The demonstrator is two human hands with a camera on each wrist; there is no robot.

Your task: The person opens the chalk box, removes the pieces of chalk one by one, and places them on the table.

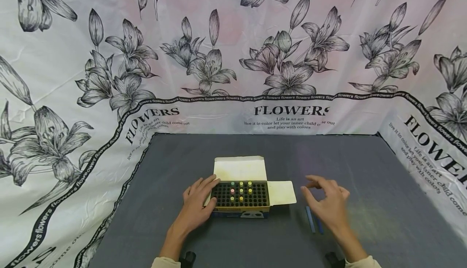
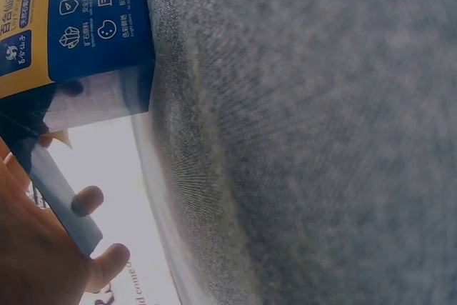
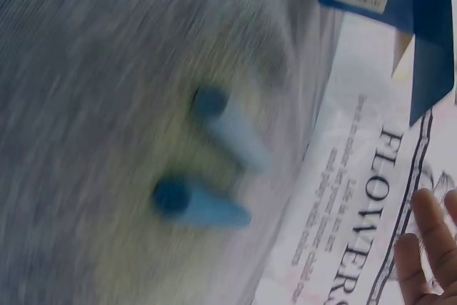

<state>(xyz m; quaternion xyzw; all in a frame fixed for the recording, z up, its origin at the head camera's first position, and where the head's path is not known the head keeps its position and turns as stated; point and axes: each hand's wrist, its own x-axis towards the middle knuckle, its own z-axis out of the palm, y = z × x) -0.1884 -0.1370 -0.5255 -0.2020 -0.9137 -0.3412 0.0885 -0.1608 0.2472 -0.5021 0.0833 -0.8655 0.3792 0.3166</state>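
Observation:
An opened chalk box stands on the grey table, its black grid of holes facing up. Several chalk sticks in yellow, green, orange and pink stand in the middle holes. My left hand holds the box's left end, fingers at the back corner and thumb at the front. In the left wrist view its fingers lie around the side flap. To the right of the box, my right hand hovers with thumb and fingers apart, holding nothing. Below it lie two blue chalk sticks.
The box's lid stands raised at the back, and its right flap sticks out towards the right hand. Flower-printed cloth borders the table at the back and sides. A yellowish smear marks the tabletop at right.

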